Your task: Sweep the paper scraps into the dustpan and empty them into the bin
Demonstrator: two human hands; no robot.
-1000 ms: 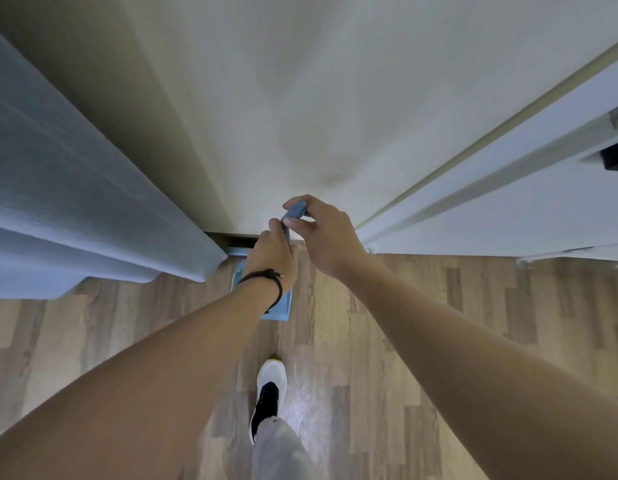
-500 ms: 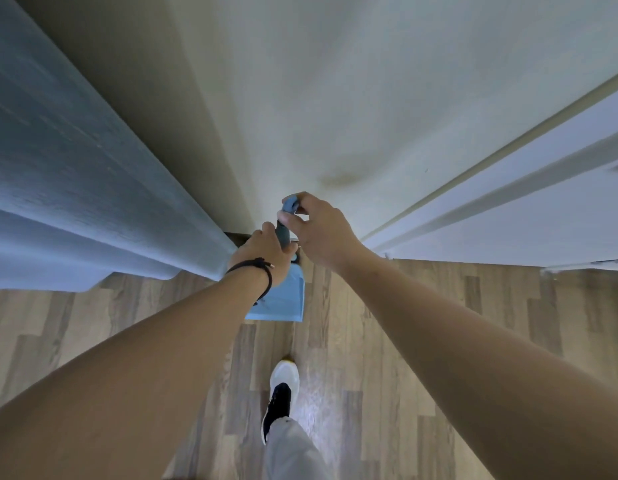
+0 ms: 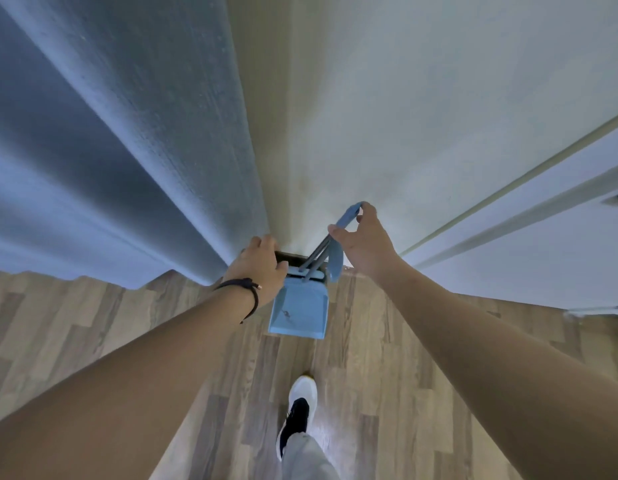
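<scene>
Head view: dustpan (image 3: 297, 315) mouth points toward viewer, handle (image 3: 335, 237) rising away.

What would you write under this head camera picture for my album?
Right hand holds the blue handle above the blue dustpan on the wood floor, beside the curtain.

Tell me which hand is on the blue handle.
The right hand, pinching the blue handle top. The left hand, wearing a black wristband, sits lower.

Right hand (image 3: 364, 242) pinching handle (image 3: 349, 216), dustpan (image 3: 298, 311) below, left hand (image 3: 260, 268) beside
</scene>
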